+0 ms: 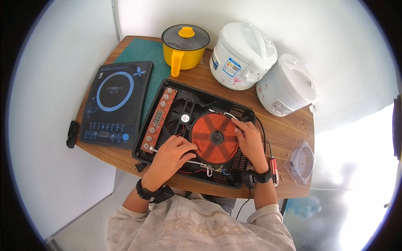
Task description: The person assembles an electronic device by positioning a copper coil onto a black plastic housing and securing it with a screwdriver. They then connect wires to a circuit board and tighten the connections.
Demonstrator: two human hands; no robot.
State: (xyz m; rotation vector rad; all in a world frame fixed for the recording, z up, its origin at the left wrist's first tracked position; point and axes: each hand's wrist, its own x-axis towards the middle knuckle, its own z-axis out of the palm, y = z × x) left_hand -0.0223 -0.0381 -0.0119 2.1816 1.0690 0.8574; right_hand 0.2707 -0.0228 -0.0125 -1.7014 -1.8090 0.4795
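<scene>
An opened induction cooker base (146, 157), a black plastic shell, lies in front of me. Inside it sits a round copper coil (209, 125) with a dark hub at its centre. My left hand (172, 155) has its fingers and thumb curled at the coil's left rim. At the opposite rim, my right hand (250, 138) holds the coil's edge, its index finger close to a white wire (229, 114). What lies under the fingertips is hidden. Left of the coil are a black fan (178, 113) and an orange circuit board (159, 119) with a small display.
At left a black glass cooktop panel (115, 102) rests partly on a green cutting mat (140, 50). A yellow pot (184, 54) and two white rice cookers (240, 58) stand behind. Right of the base lie a red-handled screwdriver (273, 167), small screws and a clear plastic piece (301, 163).
</scene>
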